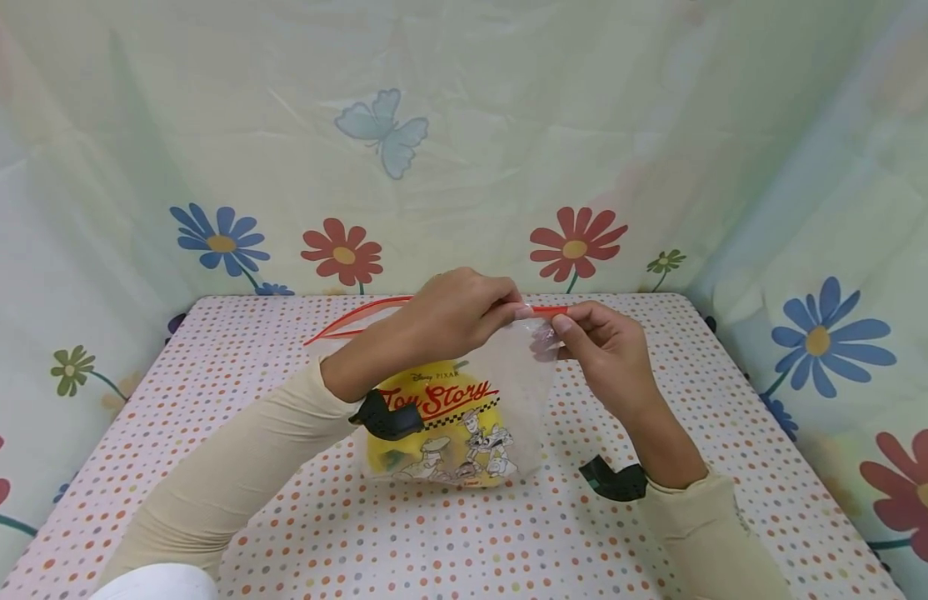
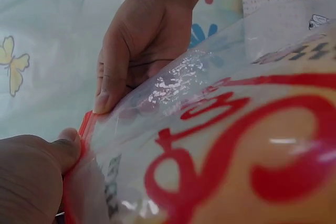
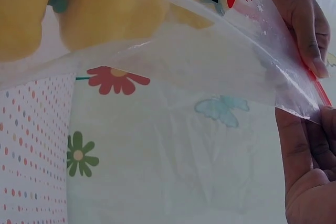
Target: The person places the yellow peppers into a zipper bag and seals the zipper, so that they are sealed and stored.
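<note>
A clear zip bag [image 1: 524, 417] with red "Toy Story" lettering and a red zip strip hangs upright between both hands. Yellow contents [image 3: 115, 19] show through its plastic. My left hand [image 1: 460, 312] pinches the strip between thumb and fingers, right of the bag's middle. Close beside it, my right hand [image 1: 610, 350] pinches the strip's right end, thumb toward me. Left of the left hand, the bag's mouth [image 1: 359, 321] gapes, its two red edges apart. In the left wrist view, the thumbs of the left hand [image 2: 31, 166] and right hand [image 2: 142, 45] press along the red strip.
A table [image 1: 299, 533] with a dotted cover lies under the bag. Behind it hangs a pale curtain [image 1: 464, 183] printed with flowers and a butterfly, and it continues along both sides. Black wrist devices [image 1: 389, 417] sit under both forearms.
</note>
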The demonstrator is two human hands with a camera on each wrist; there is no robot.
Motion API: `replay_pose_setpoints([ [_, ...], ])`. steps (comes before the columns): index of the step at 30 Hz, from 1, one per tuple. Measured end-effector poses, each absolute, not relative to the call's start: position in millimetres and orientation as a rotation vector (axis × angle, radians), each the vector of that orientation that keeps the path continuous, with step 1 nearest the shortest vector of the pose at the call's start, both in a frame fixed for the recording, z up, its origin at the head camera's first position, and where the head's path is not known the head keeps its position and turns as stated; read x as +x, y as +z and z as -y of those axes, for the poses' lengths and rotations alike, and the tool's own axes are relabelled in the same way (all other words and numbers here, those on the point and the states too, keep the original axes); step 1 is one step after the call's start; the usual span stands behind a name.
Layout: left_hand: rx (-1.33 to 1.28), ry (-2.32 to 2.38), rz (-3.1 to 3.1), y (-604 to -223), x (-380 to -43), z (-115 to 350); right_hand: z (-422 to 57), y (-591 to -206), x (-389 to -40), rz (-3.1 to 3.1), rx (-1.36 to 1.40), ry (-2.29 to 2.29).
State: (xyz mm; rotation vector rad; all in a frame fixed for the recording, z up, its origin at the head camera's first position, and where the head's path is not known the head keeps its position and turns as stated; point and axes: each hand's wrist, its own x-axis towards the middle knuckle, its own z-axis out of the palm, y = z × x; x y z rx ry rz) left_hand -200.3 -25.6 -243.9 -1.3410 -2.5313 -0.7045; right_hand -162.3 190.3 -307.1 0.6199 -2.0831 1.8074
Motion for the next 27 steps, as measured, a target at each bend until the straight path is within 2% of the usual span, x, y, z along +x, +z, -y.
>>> replay_pose_setpoints([
  [27,-1.27,-0.687,2.502,-253.1,-202.2,65.6,-194.6,-310.9,-166.6,2.126,0.524,1.797],
])
